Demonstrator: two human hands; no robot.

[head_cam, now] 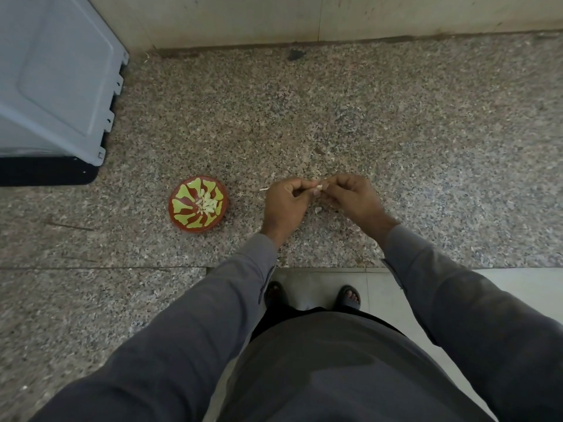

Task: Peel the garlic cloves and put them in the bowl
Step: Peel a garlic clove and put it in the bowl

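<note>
A small pale garlic clove (pixel 319 187) is pinched between the fingertips of both hands above the speckled granite counter (pixel 396 132). My left hand (pixel 285 205) and my right hand (pixel 353 197) meet at the clove with fingers curled. To the left stands a red bowl (pixel 179 219) with a yellow-green pattern, holding several peeled cloves (pixel 208 204). A bit of garlic skin (pixel 317 210) lies on the counter under my hands.
A grey appliance (pixel 58 83) with a black base fills the far left. A beige wall (pixel 304 16) runs along the back. A thin sliver (pixel 263 189) lies left of my left hand. The counter's front edge is near my body, sandalled feet below.
</note>
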